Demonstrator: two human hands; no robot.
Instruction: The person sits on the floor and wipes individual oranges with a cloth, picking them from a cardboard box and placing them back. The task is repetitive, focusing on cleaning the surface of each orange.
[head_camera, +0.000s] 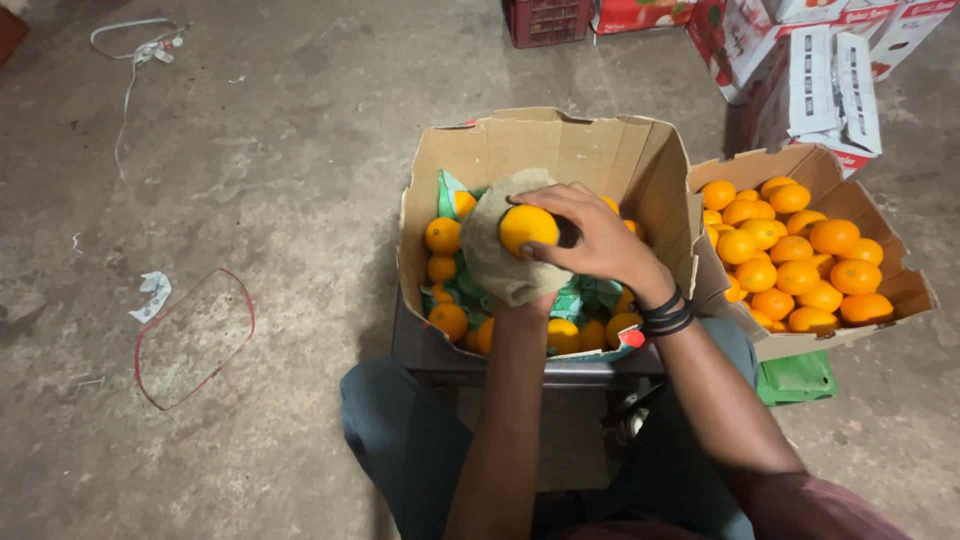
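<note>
Head view looks down at a cardboard box (600, 150) that stands open on a low metal stool (420, 350), between the knees of the person. Above this box the right hand (600, 240) grips one orange (527, 228), with the fingers curled over its top and side. The left hand (520, 300) comes from below and is mostly hidden under a beige cloth (490, 250), which it holds up against the orange, so the cloth cups the fruit. Inside the box more oranges (443, 236) lie on green paper (452, 190). Just right of the box a second carton (900, 290) is filled with oranges and touches its wall. Left of the box, on the concrete floor (250, 150), lies a red loop of strap (190, 340). Behind the box stand white and red cartons (820, 90) and a dark red crate (545, 20).
</note>
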